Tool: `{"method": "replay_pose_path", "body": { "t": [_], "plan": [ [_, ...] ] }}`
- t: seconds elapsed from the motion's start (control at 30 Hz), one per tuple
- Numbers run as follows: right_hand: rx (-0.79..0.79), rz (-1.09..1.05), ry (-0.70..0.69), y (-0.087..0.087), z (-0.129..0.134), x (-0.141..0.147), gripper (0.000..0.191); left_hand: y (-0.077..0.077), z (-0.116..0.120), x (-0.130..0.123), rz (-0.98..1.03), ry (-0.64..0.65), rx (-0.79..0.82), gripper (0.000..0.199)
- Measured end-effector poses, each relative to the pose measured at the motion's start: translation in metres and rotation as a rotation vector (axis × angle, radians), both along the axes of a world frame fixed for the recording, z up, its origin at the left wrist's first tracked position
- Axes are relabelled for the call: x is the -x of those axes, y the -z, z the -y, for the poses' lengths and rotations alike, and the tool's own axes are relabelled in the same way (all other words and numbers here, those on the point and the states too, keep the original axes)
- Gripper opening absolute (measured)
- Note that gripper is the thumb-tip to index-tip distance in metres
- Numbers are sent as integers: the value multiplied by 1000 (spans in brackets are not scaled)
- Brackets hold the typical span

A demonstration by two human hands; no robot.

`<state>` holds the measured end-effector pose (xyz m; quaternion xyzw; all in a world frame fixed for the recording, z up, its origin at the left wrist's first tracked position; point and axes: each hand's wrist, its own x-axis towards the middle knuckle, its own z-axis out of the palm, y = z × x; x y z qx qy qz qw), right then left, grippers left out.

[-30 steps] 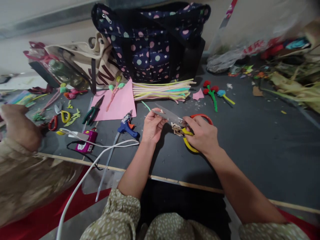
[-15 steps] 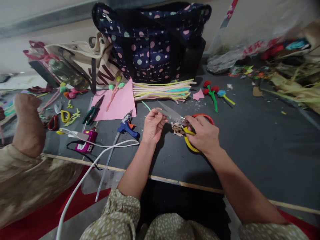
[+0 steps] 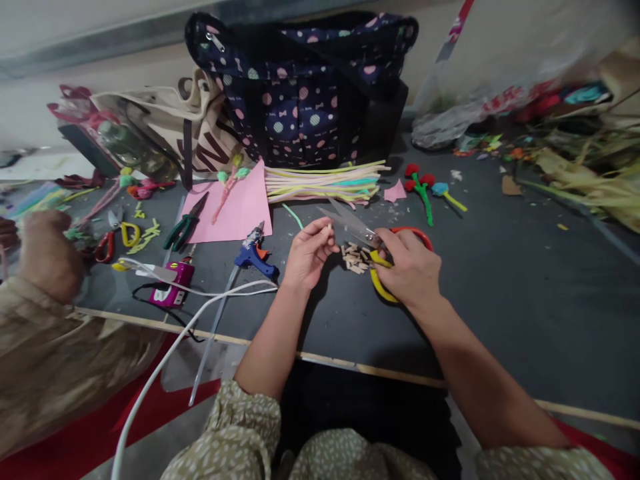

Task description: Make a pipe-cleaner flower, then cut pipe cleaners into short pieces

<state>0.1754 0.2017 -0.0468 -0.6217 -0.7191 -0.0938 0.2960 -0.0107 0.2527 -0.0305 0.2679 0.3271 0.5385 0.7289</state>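
My left hand (image 3: 311,253) is closed in a pinch, with a small pale piece (image 3: 329,228) showing at its fingertips. In my right hand (image 3: 413,263) is a pair of scissors (image 3: 356,225) with red and yellow handles. Its blades are slightly parted and point toward the upper left, just beyond my left fingertips. Between and below my hands, a small heap of short beige pieces (image 3: 356,259) lies on the dark tabletop (image 3: 500,300). A thin green strip (image 3: 293,215) rests behind my left hand.
Left of my hands are a blue glue gun (image 3: 255,257), a white cable (image 3: 175,357), dark-handled pliers (image 3: 186,221) and pink paper (image 3: 245,213). Pipe cleaners (image 3: 325,181) lie before a patterned bag (image 3: 305,93). Another person's hand (image 3: 50,257) is at far left.
The scissor blades have shifted up and away from my left fingers, which now show the pale piece at their tips. The other person's hand has moved slightly down and left.
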Motion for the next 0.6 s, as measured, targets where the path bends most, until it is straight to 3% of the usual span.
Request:
{"method": "replay_pose_path", "body": {
  "t": [0.13, 0.4, 0.6],
  "plan": [
    [-1, 44, 32, -1, -1, -2, 37, -2, 1, 0, 3, 31, 1, 24],
    [21, 2, 25, 3, 0, -3, 40, -4, -4, 4, 112, -40, 4, 34],
    [25, -22, 13, 5, -1, -5, 39, 2, -6, 4, 157, -59, 35, 21]
  ]
}}
